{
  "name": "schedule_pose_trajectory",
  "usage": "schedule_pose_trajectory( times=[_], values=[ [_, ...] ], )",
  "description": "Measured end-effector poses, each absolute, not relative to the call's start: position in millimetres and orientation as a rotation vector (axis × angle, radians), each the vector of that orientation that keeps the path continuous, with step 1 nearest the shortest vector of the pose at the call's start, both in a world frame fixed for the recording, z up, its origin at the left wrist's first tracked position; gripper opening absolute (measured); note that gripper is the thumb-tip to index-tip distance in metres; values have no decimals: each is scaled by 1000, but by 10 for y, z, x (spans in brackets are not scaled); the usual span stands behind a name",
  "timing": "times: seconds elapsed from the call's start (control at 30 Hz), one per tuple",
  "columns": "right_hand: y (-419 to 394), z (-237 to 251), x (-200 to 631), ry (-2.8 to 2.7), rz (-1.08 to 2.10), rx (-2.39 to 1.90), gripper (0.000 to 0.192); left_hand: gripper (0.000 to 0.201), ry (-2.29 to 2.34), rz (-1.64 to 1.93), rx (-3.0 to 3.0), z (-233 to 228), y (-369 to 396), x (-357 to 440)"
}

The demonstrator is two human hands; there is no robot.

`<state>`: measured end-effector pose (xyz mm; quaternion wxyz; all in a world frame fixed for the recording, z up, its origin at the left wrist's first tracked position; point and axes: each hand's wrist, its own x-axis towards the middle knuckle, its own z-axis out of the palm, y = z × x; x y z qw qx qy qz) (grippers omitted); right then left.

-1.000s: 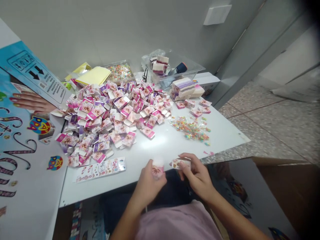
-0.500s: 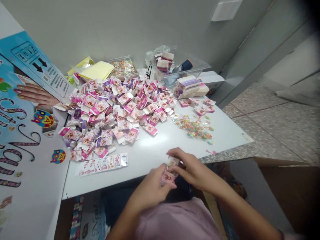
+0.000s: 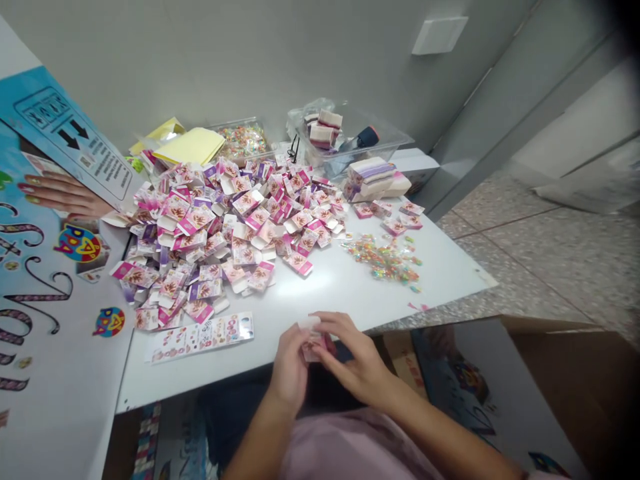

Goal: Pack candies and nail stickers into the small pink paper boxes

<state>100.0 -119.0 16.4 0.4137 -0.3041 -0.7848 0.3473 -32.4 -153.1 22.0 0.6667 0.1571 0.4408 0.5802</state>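
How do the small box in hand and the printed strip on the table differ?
The small box sits between the left hand and the right hand; the printed strip lies flat on the table. Hands partly cover the small box; the printed strip's face is uncovered. The small box is compact; the printed strip is long and narrow. Both carry pinkish printing on white.
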Motion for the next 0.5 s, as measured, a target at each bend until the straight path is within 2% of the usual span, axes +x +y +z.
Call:
schedule_pose_trajectory(
  times=[0.1,0.2,0.3,0.4,0.5],
  values=[
    [-1211,110,932,-2055,828,-768,27,19,1094,1281,387,140,-1545,-313],
    [-1242,98,884,-2137,841,-735,34,23,1075,1310,232,119,-1554,-336],
    [-1284,106,845,-2134,789,-731,39,38,980,1359,162,169,-1554,-378],
    [-1264,126,832,-2175,730,-703,29,57,989,1223,189,186,-1567,-402],
    [-1203,134,846,-2088,990,-715,15,59,1075,1132,267,129,-1597,-391]
  ],
)
